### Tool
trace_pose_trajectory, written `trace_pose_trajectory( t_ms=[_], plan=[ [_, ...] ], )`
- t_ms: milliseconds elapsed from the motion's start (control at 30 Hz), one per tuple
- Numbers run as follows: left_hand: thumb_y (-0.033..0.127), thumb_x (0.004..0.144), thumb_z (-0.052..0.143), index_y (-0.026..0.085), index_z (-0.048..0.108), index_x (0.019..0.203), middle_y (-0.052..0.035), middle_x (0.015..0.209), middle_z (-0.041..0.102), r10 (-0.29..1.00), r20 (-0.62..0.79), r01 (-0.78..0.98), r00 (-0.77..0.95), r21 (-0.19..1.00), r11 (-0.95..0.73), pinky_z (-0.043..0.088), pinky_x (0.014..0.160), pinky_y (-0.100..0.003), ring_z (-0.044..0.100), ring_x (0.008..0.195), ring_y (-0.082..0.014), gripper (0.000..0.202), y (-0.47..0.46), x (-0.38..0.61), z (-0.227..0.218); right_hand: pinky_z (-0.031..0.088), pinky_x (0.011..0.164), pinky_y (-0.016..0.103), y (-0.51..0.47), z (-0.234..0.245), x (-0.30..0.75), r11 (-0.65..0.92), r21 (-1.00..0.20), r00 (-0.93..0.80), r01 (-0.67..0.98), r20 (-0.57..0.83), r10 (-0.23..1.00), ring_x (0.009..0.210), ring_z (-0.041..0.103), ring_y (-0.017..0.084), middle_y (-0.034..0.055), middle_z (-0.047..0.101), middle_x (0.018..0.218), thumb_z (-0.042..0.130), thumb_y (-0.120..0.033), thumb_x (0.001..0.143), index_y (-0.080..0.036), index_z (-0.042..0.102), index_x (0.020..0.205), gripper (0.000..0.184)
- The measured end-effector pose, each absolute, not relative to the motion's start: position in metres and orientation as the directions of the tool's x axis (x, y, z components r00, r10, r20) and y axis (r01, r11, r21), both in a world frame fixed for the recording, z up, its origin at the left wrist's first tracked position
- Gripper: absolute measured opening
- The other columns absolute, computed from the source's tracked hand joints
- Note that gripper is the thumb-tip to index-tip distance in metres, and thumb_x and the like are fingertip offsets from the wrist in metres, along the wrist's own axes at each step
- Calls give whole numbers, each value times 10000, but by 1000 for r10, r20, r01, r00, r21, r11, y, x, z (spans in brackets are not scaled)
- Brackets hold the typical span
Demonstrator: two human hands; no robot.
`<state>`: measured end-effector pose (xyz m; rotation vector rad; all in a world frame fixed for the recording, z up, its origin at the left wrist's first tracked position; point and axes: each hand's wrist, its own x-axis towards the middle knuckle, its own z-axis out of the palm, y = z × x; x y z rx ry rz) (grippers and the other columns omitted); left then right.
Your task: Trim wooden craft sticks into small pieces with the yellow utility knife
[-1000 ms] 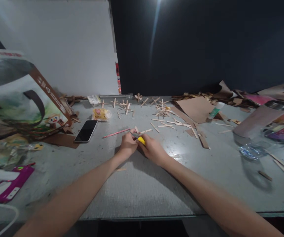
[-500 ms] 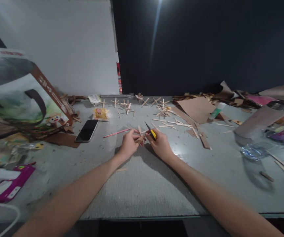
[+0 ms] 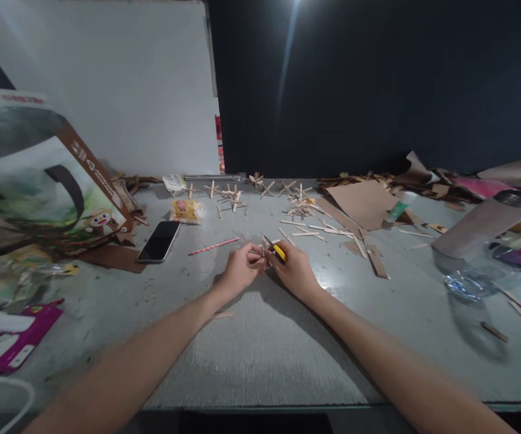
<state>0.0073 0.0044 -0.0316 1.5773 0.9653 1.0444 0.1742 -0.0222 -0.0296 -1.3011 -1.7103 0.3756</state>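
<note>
Over the middle of the table, my left hand [image 3: 242, 265] is closed in a pinch on a small wooden stick, mostly hidden by the fingers. My right hand [image 3: 295, 268] meets it from the other side, its fingers wrapped round a yellow and black craft knife [image 3: 279, 251]. The knife's dark tip points up and to the left, close to the left fingertips. A pink-and-white striped stick [image 3: 214, 246] lies just beyond my left hand. Past my right hand lie loose wooden sticks [image 3: 308, 231], and sticks joined into crosses [image 3: 267, 189] stand farther back.
A phone [image 3: 159, 241], a yellow snack packet [image 3: 185, 211] and a large printed bag [image 3: 56, 187] occupy the left, with a purple device [image 3: 18, 337] nearer. To the right are brown cardboard [image 3: 362, 204], a glue tube [image 3: 401, 206], a tumbler [image 3: 477, 223] and a clear plastic cup [image 3: 468, 284].
The wooden stick that stood up from my left fingers has turned down and is mostly hidden. The knife has tipped further left, and both hands are slightly closer together.
</note>
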Motion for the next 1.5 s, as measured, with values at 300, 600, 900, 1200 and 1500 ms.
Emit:
trace_pose_trajectory(
  t_ms=[300, 600, 900, 1200, 1500],
  plan=[
    [300, 748, 759, 188, 616, 798, 30, 528, 640, 934, 167, 98, 316, 973, -207, 418, 520, -218, 584, 493, -126, 188, 2, 8, -28, 513, 695, 325, -22, -30, 176, 412, -716, -27, 564, 483, 875, 720, 685, 236, 47, 731, 853, 583, -415, 954, -214, 620, 1175, 301],
    [205, 754, 725, 176, 709, 845, -20, 640, 750, 931, 195, 113, 309, 964, -239, 487, 566, -236, 679, 573, -158, 98, 4, 7, -31, 534, 769, 344, -16, -30, 182, 456, -687, -82, 566, 503, 860, 813, 715, 249, 82, 770, 954, 625, -381, 945, -212, 668, 1252, 353],
    [213, 805, 693, 147, 754, 836, -55, 711, 768, 917, 281, 187, 284, 921, -340, 513, 654, -257, 697, 660, -177, 95, 10, 6, -36, 429, 631, 296, -11, -24, 187, 351, -731, -70, 585, 386, 920, 666, 615, 219, 43, 694, 755, 612, -442, 903, -214, 630, 870, 231],
    [227, 843, 651, 163, 722, 739, -40, 700, 736, 892, 196, 399, 408, 840, -367, 470, 679, -271, 643, 677, -176, 142, 13, -6, -19, 276, 550, 265, -5, -5, 192, 375, -697, -254, 611, 276, 927, 561, 433, 145, -31, 520, 578, 608, -437, 873, -210, 570, 724, 275],
    [296, 902, 578, 164, 685, 745, -32, 719, 696, 864, 215, 284, 456, 884, -371, 442, 680, -276, 598, 694, -164, 231, 6, -18, -33, 385, 605, 253, -3, -18, 196, 481, -719, -356, 501, 335, 872, 617, 514, 153, -19, 587, 669, 571, -466, 958, -205, 611, 821, 298]
  ],
)
